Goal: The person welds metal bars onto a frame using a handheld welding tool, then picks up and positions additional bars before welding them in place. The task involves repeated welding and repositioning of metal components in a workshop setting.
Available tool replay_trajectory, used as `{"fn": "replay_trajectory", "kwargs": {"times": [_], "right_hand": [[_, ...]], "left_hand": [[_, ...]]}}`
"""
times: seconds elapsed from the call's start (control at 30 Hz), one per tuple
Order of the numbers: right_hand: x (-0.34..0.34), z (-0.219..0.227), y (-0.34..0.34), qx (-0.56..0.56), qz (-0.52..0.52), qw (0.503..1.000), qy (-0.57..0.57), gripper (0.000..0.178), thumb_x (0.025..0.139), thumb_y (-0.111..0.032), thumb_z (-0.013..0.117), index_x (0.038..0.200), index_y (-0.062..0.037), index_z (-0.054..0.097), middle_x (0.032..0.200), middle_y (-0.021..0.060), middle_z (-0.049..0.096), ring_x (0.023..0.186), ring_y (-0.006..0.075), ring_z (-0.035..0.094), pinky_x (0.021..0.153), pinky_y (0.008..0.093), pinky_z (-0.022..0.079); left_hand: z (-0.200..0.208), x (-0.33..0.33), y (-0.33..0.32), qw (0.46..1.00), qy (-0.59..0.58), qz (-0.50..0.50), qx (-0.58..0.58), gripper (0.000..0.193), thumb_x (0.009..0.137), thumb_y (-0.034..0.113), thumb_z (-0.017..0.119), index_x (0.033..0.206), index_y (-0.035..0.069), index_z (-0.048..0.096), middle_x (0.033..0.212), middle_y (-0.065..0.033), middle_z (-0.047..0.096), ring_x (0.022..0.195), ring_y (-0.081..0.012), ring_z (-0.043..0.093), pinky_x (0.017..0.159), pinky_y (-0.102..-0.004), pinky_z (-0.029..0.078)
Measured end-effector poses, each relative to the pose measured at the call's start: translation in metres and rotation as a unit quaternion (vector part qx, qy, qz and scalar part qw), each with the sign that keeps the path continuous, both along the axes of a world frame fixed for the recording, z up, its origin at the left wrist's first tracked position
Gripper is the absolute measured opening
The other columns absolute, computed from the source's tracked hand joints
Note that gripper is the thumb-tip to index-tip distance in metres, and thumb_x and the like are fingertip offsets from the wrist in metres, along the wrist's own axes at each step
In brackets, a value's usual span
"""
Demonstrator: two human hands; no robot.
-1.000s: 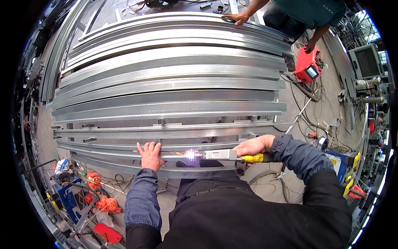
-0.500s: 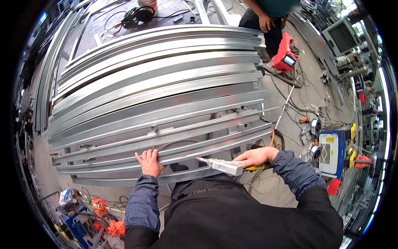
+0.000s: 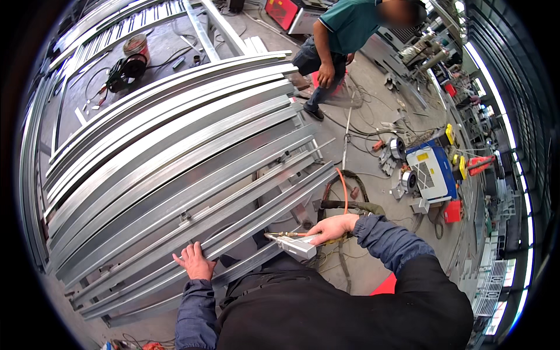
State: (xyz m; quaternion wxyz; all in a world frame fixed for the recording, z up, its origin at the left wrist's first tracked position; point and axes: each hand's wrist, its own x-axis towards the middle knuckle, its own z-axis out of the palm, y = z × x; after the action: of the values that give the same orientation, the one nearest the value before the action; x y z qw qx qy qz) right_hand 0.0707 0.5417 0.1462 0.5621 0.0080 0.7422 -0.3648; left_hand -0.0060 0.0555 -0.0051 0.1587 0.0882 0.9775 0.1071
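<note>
My left hand [image 3: 196, 262] rests on the nearest metal channels [image 3: 245, 226], its fingers spread and holding nothing. To the right, just past the front of my body, my right hand [image 3: 335, 226] is closed round a welding torch [image 3: 290, 234] whose narrow tip points left. A short grey metal piece [image 3: 298, 248] lies along the torch, apparently gripped in the same hand; how the fingers hold it is partly hidden. Both are above the near rails, close to their right ends. An orange hose [image 3: 345, 189] and a dark cable loop behind my right hand.
Long galvanized channels [image 3: 169, 128] stretch across the frame ahead. A co-worker [image 3: 344, 35] in a green shirt stands beyond their right ends. At right are a blue-and-white machine [image 3: 430, 172], wire spools [image 3: 409, 179] and cables on the floor. A cable reel [image 3: 125, 73] and bucket [image 3: 137, 46] stand far left.
The view has turned, so the rails now slant and shift left. The co-worker shows more fully, legs apart in front of the red machine. My right hand still holds the torch; my left stays on the rails.
</note>
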Motion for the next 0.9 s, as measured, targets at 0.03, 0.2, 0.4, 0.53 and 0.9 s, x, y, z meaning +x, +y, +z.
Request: {"fn": "replay_trajectory", "kwargs": {"times": [0.03,0.2,0.4,0.53,0.9], "right_hand": [[0.005,0.012,0.001,0.019,-0.006,1.0,0.018,0.069,0.105,-0.061,0.067,0.155,-0.013,0.064,0.141,0.0157,0.073,0.128,0.0282,0.068,0.109,0.0387,0.049],[0.033,0.03,0.023,0.1,-0.082,0.989,0.071,0.066,0.102,-0.06,0.071,0.147,-0.0131,0.07,0.133,0.0165,0.077,0.121,0.0307,0.071,0.106,0.0392,0.052],[0.106,0.009,0.051,0.033,-0.186,0.98,0.064,0.061,0.102,-0.047,0.073,0.153,-0.0124,0.066,0.134,0.0115,0.077,0.12,0.0177,0.068,0.106,0.0346,0.05],[0.139,0.017,0.022,-0.045,-0.258,0.949,0.175,0.059,0.108,-0.037,0.066,0.162,-0.0155,0.057,0.144,0.012,0.072,0.123,0.0181,0.066,0.11,0.0337,0.048],[0.128,-0.036,-0.04,-0.374,-0.626,0.602,0.326,0.063,0.116,-0.03,0.059,0.172,-0.0097,0.036,0.131,0.0077,0.068,0.101,0.0142,0.069,0.088,0.0337,0.061]], "left_hand": [[-0.003,0.0,-0.001,1.0,0.015,0.0,0.003,0.098,0.058,0.034,0.103,0.143,0.018,0.057,0.137,-0.0036,0.057,0.138,-0.0307,0.049,0.13,-0.0737,0.01],[-0.012,0.003,-0.011,0.999,0.03,-0.012,0.013,0.098,0.055,0.036,0.104,0.14,0.018,0.058,0.136,-0.0052,0.057,0.136,-0.031,0.05,0.13,-0.0728,0.012],[0.001,0.001,-0.005,0.999,0.01,-0.036,0.02,0.097,0.061,0.041,0.103,0.143,0.014,0.058,0.136,-0.0076,0.058,0.136,-0.0326,0.052,0.13,-0.0711,0.015],[-0.006,0.004,-0.013,0.999,0.02,-0.043,0.018,0.098,0.062,0.04,0.103,0.144,0.013,0.057,0.135,-0.0082,0.058,0.136,-0.0337,0.053,0.13,-0.0678,0.018],[0.011,-0.012,0.086,0.964,-0.013,-0.25,0.089,0.1,0.072,0.038,0.095,0.154,0.003,0.05,0.143,-0.0191,0.06,0.136,-0.0409,0.054,0.121,-0.0528,0.038]]}}
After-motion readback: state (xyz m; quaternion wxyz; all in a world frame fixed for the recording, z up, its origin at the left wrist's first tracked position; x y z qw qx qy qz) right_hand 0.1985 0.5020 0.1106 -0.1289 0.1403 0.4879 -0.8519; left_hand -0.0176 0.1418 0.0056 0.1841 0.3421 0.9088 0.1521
